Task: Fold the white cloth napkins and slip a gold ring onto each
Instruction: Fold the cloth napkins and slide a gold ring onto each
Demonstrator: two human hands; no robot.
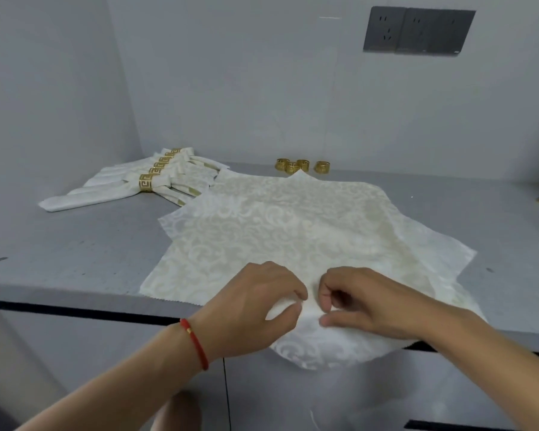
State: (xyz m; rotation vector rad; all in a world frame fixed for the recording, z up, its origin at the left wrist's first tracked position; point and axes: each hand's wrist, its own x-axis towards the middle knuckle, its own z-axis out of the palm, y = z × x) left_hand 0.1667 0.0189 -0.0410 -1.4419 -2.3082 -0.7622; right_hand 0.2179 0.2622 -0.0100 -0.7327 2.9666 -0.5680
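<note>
While several napkins are already finished, the batch is judged to be past its midpoint but not complete. At roughly 10 o'clock on the grey countertop [75,253], a fanned row of finished napkins [143,181] lies side by side, each folded long and narrow with a gold ring around its middle; about five rings can be counted there, though the far ones overlap and the exact number is uncertain.

At 12 o'clock, near the back wall, four loose gold rings [302,166] stand in a small group, just beyond the far corner of the flat napkin stack [277,225]. The stack holds several unfolded white cloths laid at differing angles, their corners projecting on the left and right sides; how many layers it contains cannot be told. The four unused rings suggest about four napkins remain.

At 6 o'clock, the near edge of the top cloth hangs over the front of the counter. The left hand [255,309], with a red cord bracelet [196,342] on its wrist, has its fingers curled and pinches that edge. The right hand [361,303] is close beside it, thumb and fingers likewise pinched on the fabric. The two hands nearly touch.

Current step, as judged: starting the first fold of the next napkin. No ring is held in either hand.
</note>
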